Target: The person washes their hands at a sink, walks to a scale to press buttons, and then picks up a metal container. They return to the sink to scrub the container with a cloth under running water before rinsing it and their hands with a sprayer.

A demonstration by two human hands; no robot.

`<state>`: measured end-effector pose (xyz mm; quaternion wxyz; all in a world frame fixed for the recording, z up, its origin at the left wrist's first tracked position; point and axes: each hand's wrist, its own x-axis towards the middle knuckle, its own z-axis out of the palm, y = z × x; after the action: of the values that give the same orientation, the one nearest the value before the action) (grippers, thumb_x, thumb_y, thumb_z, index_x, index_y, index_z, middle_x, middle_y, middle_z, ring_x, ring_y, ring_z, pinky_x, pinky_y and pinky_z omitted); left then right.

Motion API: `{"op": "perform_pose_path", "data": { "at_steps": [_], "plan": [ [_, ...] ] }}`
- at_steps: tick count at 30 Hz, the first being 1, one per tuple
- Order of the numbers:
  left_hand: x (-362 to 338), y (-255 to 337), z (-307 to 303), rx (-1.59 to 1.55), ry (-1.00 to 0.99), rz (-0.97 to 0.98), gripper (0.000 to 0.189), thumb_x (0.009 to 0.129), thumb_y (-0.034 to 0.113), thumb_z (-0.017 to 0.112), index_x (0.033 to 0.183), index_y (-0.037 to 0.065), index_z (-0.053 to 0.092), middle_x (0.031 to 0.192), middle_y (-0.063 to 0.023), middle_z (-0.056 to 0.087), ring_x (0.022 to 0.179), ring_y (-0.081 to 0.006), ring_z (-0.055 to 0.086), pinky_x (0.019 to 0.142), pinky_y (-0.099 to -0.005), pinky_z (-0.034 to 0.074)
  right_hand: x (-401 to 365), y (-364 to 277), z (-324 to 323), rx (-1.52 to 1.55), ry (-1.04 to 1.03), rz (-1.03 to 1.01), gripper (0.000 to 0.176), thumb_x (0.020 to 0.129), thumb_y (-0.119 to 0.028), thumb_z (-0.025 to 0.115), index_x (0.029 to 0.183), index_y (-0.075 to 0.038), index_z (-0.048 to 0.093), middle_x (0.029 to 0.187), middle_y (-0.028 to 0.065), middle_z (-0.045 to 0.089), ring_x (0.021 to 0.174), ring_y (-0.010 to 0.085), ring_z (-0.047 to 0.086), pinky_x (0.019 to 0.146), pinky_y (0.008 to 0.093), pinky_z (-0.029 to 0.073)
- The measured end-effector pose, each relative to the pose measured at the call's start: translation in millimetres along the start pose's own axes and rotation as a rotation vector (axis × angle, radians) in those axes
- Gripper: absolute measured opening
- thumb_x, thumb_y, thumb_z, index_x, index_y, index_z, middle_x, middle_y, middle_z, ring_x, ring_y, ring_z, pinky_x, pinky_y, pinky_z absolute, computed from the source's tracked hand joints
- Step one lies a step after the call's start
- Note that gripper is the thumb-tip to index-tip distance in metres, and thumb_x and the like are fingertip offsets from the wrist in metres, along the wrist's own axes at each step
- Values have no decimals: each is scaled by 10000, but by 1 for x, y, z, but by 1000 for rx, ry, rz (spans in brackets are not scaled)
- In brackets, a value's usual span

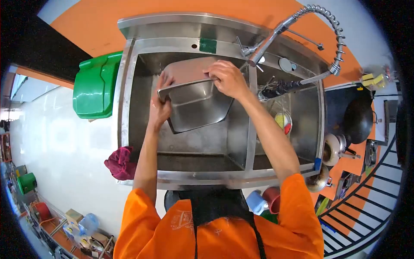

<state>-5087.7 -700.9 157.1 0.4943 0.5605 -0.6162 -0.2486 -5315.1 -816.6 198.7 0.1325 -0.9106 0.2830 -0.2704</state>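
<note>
The stainless sink (198, 175) has two side-by-side basins: a left basin (194, 146) and a narrower right basin (304, 121). The green bin (95, 88) stands beside the sink's left edge. A spring-coil faucet (269, 41) rises at the rear edge, right of center; its hose arches over the rear right corner and runs down toward the right basin. A dark wok (358, 118) lies beyond the sink's right edge.

The steel pan (202, 105), a deep rectangular vessel, is held tilted in the left basin, toward its rear edge, with the interior facing the operator. The left hand (160, 103) is clamped on the left end of the pan's rim, fingers reaching to the far side. The right hand (227, 78) is clamped on the rim's right end, fingers bent over it.

A crumpled dark red cloth (121, 163) hangs over the front left corner. The orange shirt (172, 237) bears a pale emblem (182, 219); its lettering is too small to read. A green patch (208, 45) marks the rear edge. A yellow sponge (280, 120) and a smaller red item (287, 128) lie in the right basin.
</note>
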Motion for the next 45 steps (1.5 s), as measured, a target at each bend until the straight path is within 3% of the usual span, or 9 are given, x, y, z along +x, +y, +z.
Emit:
{"op": "perform_pose_path", "data": {
  "at_steps": [9,13,18,24,29,32,35,41,45],
  "plan": [
    [-8,-46,48,-135,348,-427,608,639,-121,406,1232,-10,482,1295,-155,475,1200,-257,447,1011,-328,303,-41,121,56,1358,842,924,183,843,-118,573,994,-16,555,1069,127,576,1054,239,529,944,390,408],
    [-28,-84,68,-11,453,-401,606,652,-108,420,1253,-31,447,1323,-158,442,1196,-256,433,986,-317,311,-40,127,52,1917,323,755,293,901,-227,484,931,47,584,967,171,617,934,272,591,896,381,450],
    [-38,-107,95,48,603,-440,664,661,-115,439,1312,9,397,1337,-115,423,1162,-201,439,944,-296,348,-47,75,76,1101,-990,1029,260,872,-190,516,950,37,616,931,157,641,866,229,619,770,332,493],
    [-55,-128,114,-206,653,-520,693,667,-101,450,1341,36,361,1314,-109,426,1153,-235,446,965,-309,328,-52,146,83,1620,648,1122,288,883,-224,490,978,39,558,978,180,622,934,274,607,905,393,457],
    [-55,-111,121,-149,469,-530,591,746,-92,394,1330,-19,345,1462,-132,195,1298,-226,286,1006,-309,283,-45,122,75,1799,-365,1016,366,877,-273,511,978,71,581,984,184,626,974,276,595,894,377,447],
    [-57,-102,124,-139,413,-461,548,773,-78,396,1317,-31,352,1466,-128,184,1297,-227,287,1006,-314,285,-61,112,74,447,-858,660,333,885,-256,522,1039,31,597,974,121,643,916,203,605,835,303,448],
    [-52,-92,120,-91,375,-438,491,779,-69,421,1269,-42,413,1452,-135,219,1287,-237,313,994,-315,304,-87,112,56,389,-61,884,320,877,-261,533,1050,2,593,965,144,647,882,205,615,779,294,461],
    [-44,-90,89,75,216,-365,316,738,-18,535,1051,6,569,1268,-195,476,1212,-289,433,949,-351,379,-140,13,-52,581,-655,1260,315,854,-295,604,908,16,599,816,63,622,811,119,568,710,272,467],
    [-17,-80,73,129,37,-426,100,719,36,586,795,-11,543,1143,-171,537,1058,-319,532,867,-371,431,-177,3,-71,266,49,1291,306,808,-274,668,891,4,572,775,43,586,761,129,540,661,279,460]
  ]
}}
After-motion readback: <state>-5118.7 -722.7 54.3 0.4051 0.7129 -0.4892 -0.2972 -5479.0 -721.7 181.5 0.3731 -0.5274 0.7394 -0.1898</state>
